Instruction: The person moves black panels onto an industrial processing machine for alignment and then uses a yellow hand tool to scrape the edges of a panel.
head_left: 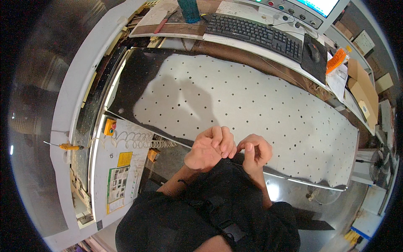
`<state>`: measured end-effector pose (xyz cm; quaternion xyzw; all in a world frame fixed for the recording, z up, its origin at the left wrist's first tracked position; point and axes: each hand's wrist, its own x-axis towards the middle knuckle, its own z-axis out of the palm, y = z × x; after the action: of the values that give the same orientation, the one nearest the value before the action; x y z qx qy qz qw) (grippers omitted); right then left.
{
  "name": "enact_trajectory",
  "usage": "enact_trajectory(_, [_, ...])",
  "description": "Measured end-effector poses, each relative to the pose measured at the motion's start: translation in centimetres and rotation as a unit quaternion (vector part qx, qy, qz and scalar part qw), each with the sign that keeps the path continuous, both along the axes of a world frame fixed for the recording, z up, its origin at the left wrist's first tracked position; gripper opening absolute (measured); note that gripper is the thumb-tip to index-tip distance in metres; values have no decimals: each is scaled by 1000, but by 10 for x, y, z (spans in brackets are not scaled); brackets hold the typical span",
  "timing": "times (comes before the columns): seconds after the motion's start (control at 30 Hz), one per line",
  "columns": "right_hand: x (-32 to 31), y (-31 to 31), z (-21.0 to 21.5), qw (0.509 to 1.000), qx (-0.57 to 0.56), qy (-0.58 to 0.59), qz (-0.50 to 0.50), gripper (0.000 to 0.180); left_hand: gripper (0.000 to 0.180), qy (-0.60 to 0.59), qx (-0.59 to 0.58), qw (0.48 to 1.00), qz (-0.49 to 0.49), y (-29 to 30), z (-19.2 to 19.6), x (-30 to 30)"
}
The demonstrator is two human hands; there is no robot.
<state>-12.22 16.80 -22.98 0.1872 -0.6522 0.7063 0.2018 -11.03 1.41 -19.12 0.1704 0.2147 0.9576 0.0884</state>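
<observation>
My left hand is raised in front of my body, just off the near edge of a long pale board dotted with rows of small dark holes. Its fingers are curled in, with part of the palm showing. Close beside it, my right hand has bent fingers and the thumb upright. The fingertips of both hands nearly meet. Whatever might be pinched in them is too small or hidden to make out. Shadows fall across the board.
Beyond the board, a shelf carries a black keyboard, a mouse, a red-handled tool and a blue-green container. An orange-labelled bottle and cardboard box stand right. At left are a coiled cable and yellow-handled tool.
</observation>
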Motion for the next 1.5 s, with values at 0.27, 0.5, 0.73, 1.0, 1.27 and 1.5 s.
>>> enact_trajectory(0.27, [0,-2,4,998,44,-30,37,23,22,5,2,1000,24,-4,-10,-1])
enact_trajectory(0.5, [-1,-4,4,997,49,-33,47,22,24,12,-3,999,44,-6,-10,-1])
enact_trajectory(0.73, [-1,-4,4,997,58,-26,47,20,28,24,-4,999,48,-7,-10,-2])
enact_trajectory(1.0, [-8,-7,26,970,219,15,99,8,16,120,-368,902,189,-22,-6,-1])
enact_trajectory(1.27, [-5,-15,18,939,300,-144,84,18,22,167,-591,756,225,-26,-3,-13])
enact_trajectory(1.5, [-6,-12,-9,952,238,-170,86,23,23,168,-565,759,276,-17,-14,-10])
